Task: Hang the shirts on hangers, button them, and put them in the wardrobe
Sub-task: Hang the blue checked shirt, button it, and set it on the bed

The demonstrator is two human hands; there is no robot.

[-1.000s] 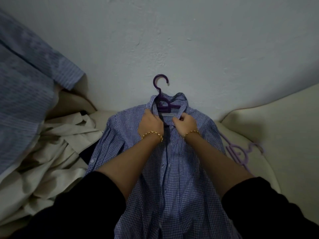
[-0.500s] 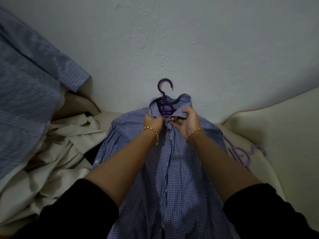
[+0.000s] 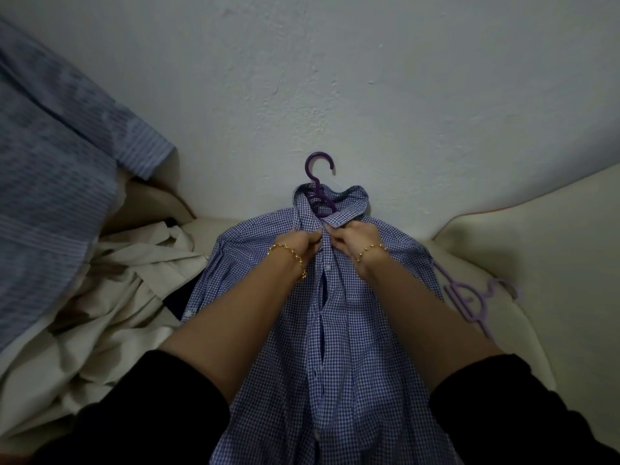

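Observation:
A blue checked shirt lies face up on the cream sofa, threaded on a dark purple hanger whose hook pokes out above the collar. My left hand pinches the left front edge just below the collar. My right hand pinches the right front edge at the same spot, and the fingertips of both meet at the placket. Below the hands the front gapes open along the button line.
A spare light purple hanger lies on the sofa to the right. A crumpled cream garment is heaped on the left, with a blue striped shirt draped above it. A white wall rises behind.
Both hands have drawn together from either side of the collar to the centre of the placket, pulling the two front edges closed near the top. The view has tilted slightly downward.

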